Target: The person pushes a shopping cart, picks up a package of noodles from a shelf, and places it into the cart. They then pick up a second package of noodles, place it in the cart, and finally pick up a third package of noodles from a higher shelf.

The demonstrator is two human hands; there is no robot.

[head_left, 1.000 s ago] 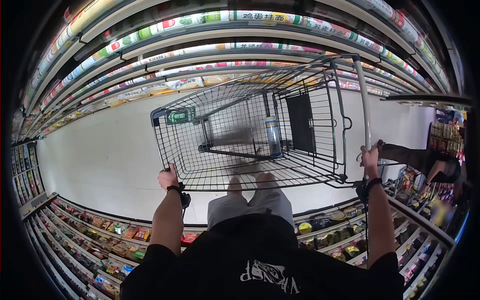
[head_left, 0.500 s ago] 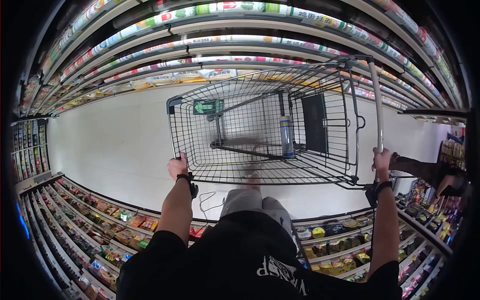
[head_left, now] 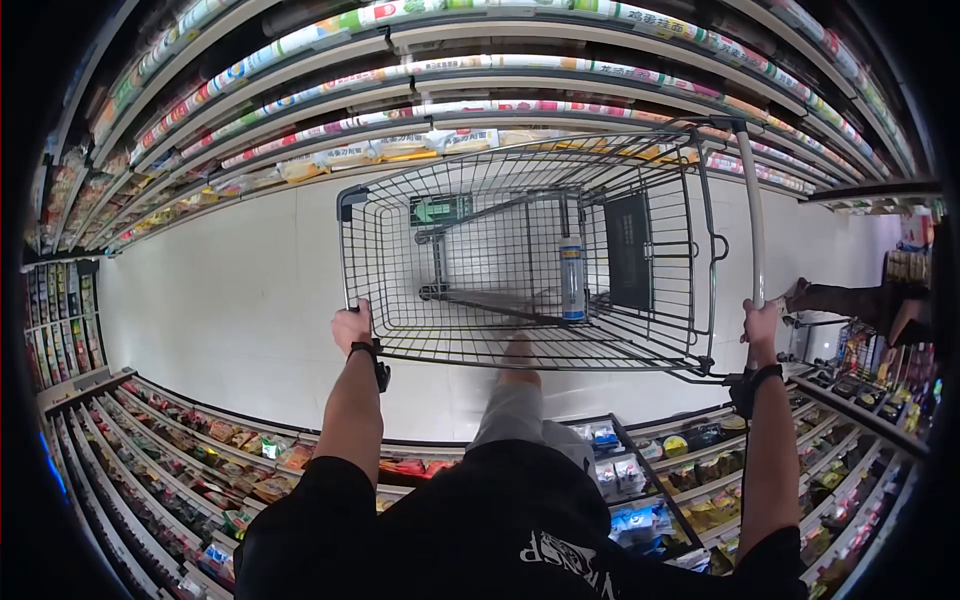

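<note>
A black wire shopping cart (head_left: 480,330) fills the middle of the view on a pale aisle floor. My left hand (head_left: 352,325) grips the cart's near left corner. My right hand (head_left: 763,322) is closed around the pale handle bar (head_left: 750,200) on the right side. Inside the basket a single blue-and-white bottle (head_left: 571,280) lies on the wire bottom. A dark flap (head_left: 628,250) hangs in the basket beside the bottle. Both wrists carry dark bands.
Stocked shelves (head_left: 480,90) run along the far side of the aisle, and more shelves of packaged goods (head_left: 200,460) line the near side. Another person's arm (head_left: 850,300) reaches toward shelves at the right edge.
The cart and I have moved along the aisle; the shelves have shifted in view. Both hands keep the same grip on the cart. The bottle stays in place.
</note>
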